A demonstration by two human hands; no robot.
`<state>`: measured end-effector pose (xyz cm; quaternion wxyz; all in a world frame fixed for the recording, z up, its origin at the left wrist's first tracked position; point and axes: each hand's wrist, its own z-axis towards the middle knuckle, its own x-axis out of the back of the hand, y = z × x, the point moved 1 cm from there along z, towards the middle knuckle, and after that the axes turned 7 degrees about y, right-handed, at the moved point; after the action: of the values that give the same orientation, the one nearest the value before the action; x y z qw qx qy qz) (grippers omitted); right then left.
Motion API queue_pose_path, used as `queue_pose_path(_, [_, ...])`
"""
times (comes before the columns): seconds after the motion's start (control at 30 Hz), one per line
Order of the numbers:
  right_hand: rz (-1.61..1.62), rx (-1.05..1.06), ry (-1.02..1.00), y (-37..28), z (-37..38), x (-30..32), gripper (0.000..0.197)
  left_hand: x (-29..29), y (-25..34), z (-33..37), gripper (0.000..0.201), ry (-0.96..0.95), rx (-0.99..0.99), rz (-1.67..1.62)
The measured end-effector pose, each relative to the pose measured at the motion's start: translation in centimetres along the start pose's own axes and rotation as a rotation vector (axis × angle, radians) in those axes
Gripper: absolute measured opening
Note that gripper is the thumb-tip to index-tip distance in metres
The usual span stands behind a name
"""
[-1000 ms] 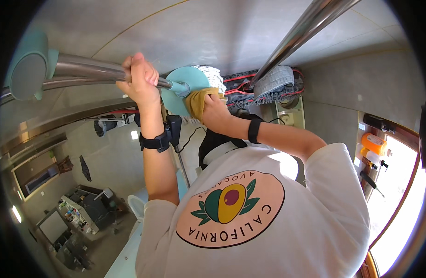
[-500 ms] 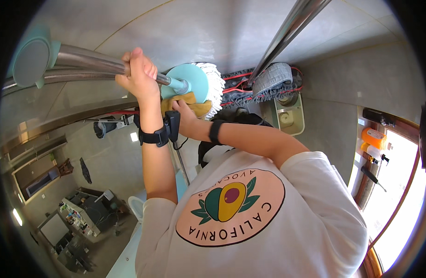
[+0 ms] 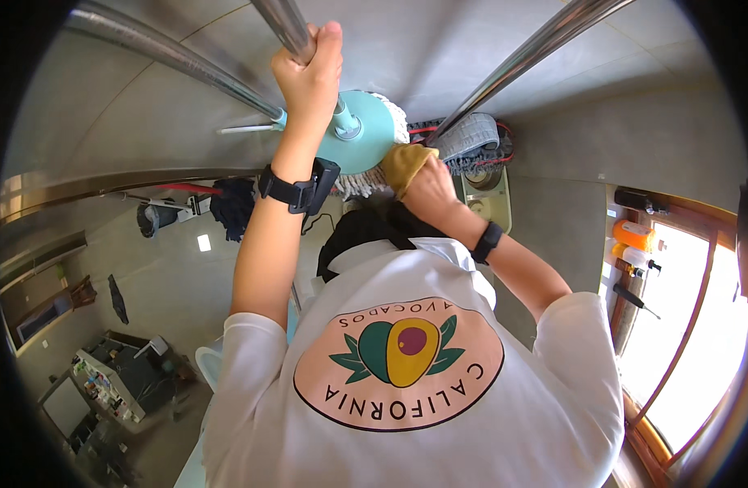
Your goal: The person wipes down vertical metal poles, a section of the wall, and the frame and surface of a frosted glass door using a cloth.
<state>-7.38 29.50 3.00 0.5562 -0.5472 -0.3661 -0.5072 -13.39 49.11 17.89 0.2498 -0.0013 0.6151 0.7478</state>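
My left hand (image 3: 310,80) is closed round the steel handle (image 3: 284,18) of a round mop. The mop's mint-green disc head (image 3: 366,154) is below that hand, with white strings (image 3: 362,187) fringing its edge. In my right hand (image 3: 432,195) is a bunched yellow-brown cloth (image 3: 405,167), held at the right edge of the disc. Whether the cloth touches the disc or only overlaps it in view, I cannot tell. The fingertips of my right hand are partly hidden by the cloth.
Another steel pole (image 3: 166,57) slants in from the upper left. To the right, a flat mop with a grey pad (image 3: 471,137) rests under its own steel pole (image 3: 528,61), beside a cream basin (image 3: 497,213). An orange bottle (image 3: 632,235) stands by the bright window.
My left hand has moved up and right, swinging the mop handle more upright. The cloth in my right hand has gone from the disc's lower left side to its right edge.
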Motion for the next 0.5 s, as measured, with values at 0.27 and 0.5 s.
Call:
queue_pose_path(0.27, [0.704, -0.515, 0.024, 0.0, -1.8, 3.5, 0.040, 2.6, 0.5, 1.6, 0.036, -0.328, -0.083, 0.297])
queue_pose_path(0.5, [1.276, -0.486, 0.396, -4.3, -1.2, 4.6, 0.046, 5.8, 4.1, -0.8, 0.041, -0.135, -0.612, 0.441])
